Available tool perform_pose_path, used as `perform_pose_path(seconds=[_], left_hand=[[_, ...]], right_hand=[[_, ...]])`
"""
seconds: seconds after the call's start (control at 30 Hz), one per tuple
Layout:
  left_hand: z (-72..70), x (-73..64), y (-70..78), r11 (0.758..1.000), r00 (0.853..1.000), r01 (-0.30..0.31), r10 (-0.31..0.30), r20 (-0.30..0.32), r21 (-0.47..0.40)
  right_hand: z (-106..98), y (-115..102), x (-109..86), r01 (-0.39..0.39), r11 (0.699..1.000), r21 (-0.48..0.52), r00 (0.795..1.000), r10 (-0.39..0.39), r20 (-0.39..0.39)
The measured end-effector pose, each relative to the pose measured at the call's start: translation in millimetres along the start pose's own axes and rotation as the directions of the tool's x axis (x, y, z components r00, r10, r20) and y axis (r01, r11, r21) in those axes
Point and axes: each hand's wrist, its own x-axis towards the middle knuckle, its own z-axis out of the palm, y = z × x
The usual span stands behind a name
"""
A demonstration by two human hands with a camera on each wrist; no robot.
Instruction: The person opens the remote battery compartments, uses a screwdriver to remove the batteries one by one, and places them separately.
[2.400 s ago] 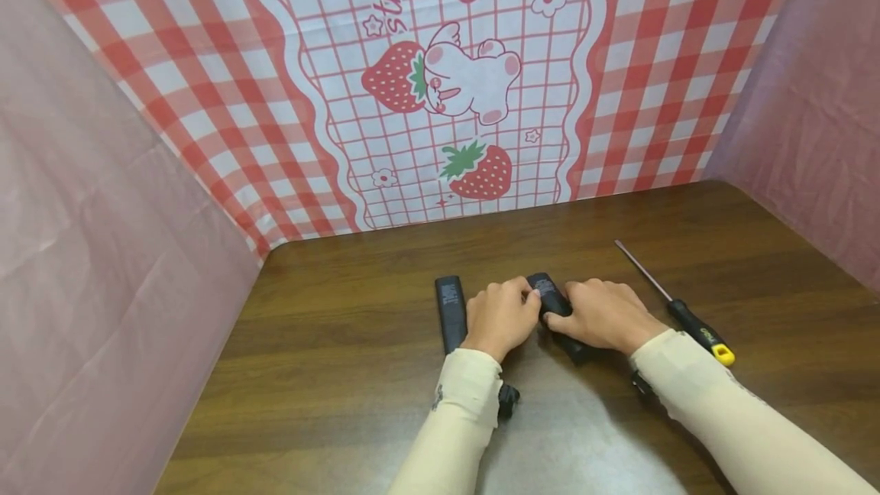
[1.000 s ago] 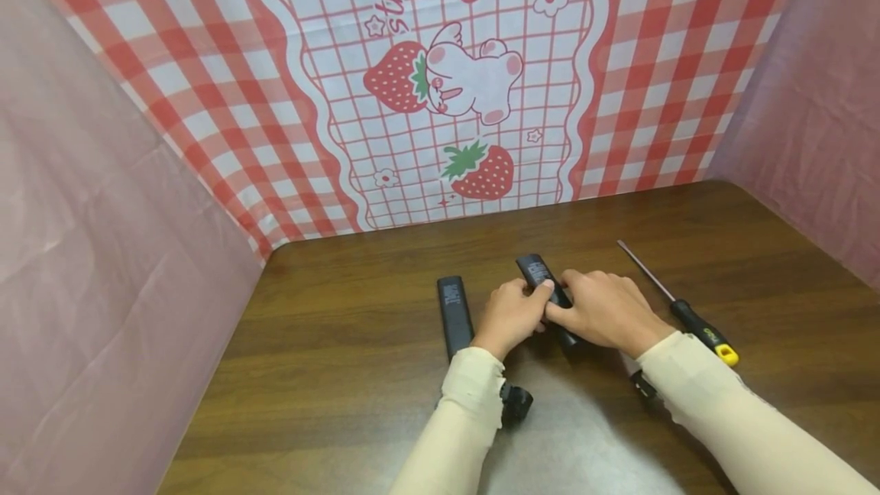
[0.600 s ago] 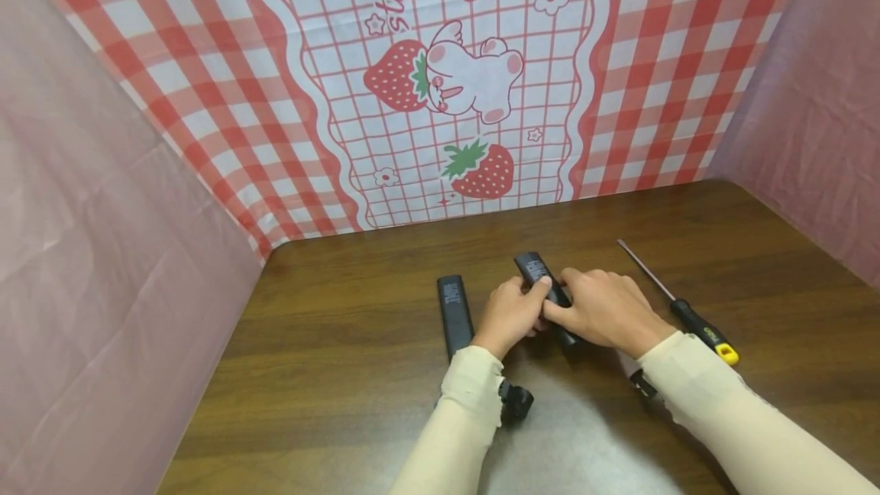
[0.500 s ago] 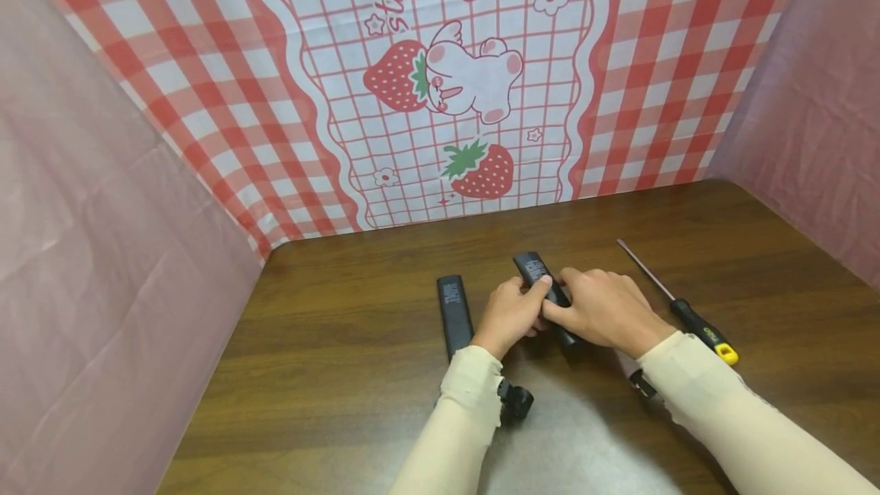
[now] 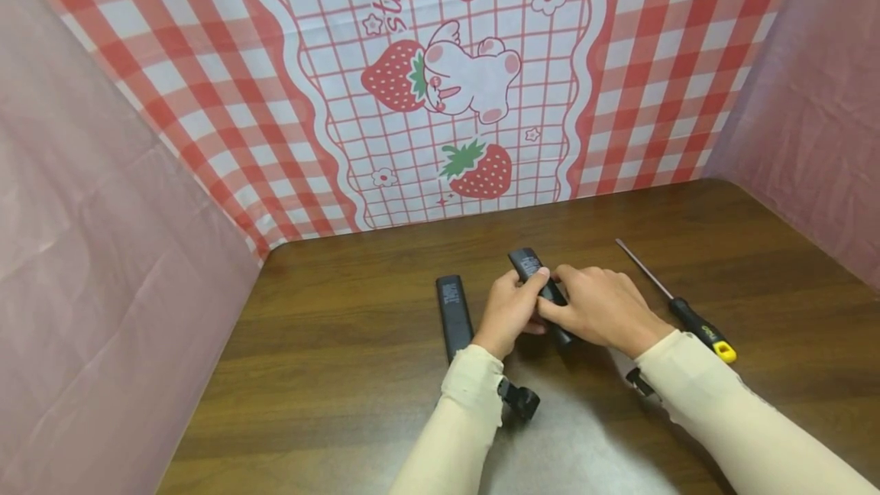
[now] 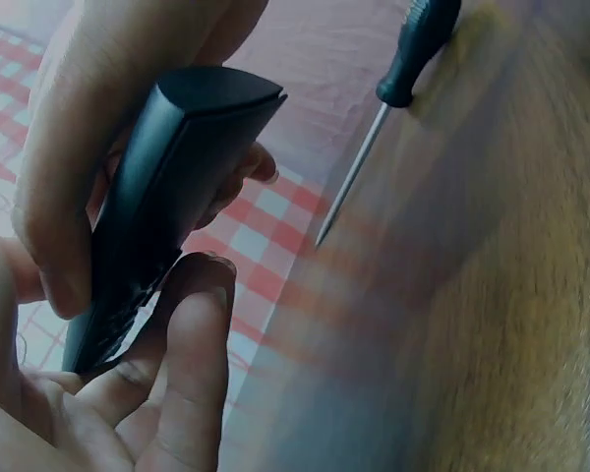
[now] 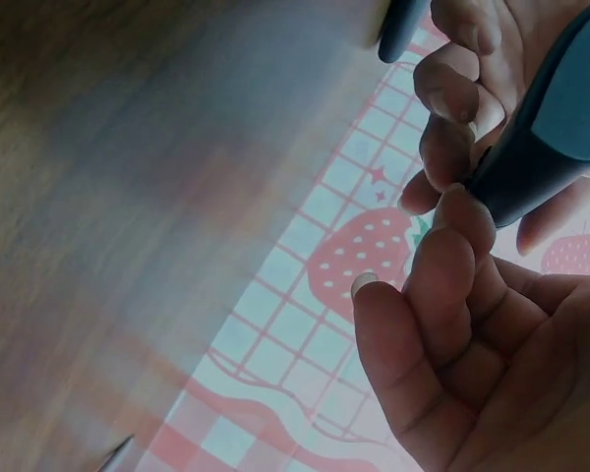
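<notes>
A black remote control (image 5: 525,262) with white print on its upturned back is held between both hands, tilted. My left hand (image 5: 507,315) grips it from the left, the thumb lying on the printed face and the fingers underneath. From the other side my right hand (image 5: 594,304) pinches it, thumb on the near side. In the left wrist view the remote's end and a seam along its side show, with small bumps beneath that look like buttons. A second, similar black remote (image 5: 454,319) lies on the table left of my left hand, its lower end hidden by my wrist.
A screwdriver (image 5: 687,317) with a black and yellow handle lies to the right of my right hand, its tip pointing away. Behind the brown wooden table (image 5: 330,373) hangs a red-and-white checked cloth (image 5: 639,98), with pink cloth on both sides.
The held remote has shifted away from me and slightly left. My left thumb has moved onto its printed face, while the second remote and the screwdriver stay in place.
</notes>
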Motion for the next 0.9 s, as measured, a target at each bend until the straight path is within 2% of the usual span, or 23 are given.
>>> perform_pose_path(seconds=[0.23,0.53,0.7,0.9], left_hand=[[6.2,-1.0,0.5,0.999,0.999,-0.007,0.005,-0.047,-0.044],[6.5,-0.3,-1.0,0.996,0.998,-0.031,0.026,-0.057,-0.085],[6.2,2.1,-2.1,0.997,0.993,-0.058,0.051,-0.109,-0.057],[4.1,1.9,-1.9,0.997,0.988,-0.070,0.067,-0.138,-0.018]], right_hand=[[-1.7,-0.3,-0.3,0.010,1.000,-0.001,1.000,-0.010,0.004],[-4.8,-1.1,-1.6,0.033,0.999,-0.011,0.999,-0.033,-0.015],[-5.1,-2.1,-2.0,0.052,0.999,0.012,0.999,-0.051,-0.019],[-4.1,-3.6,-0.6,0.058,0.998,-0.002,0.998,-0.058,-0.010]])
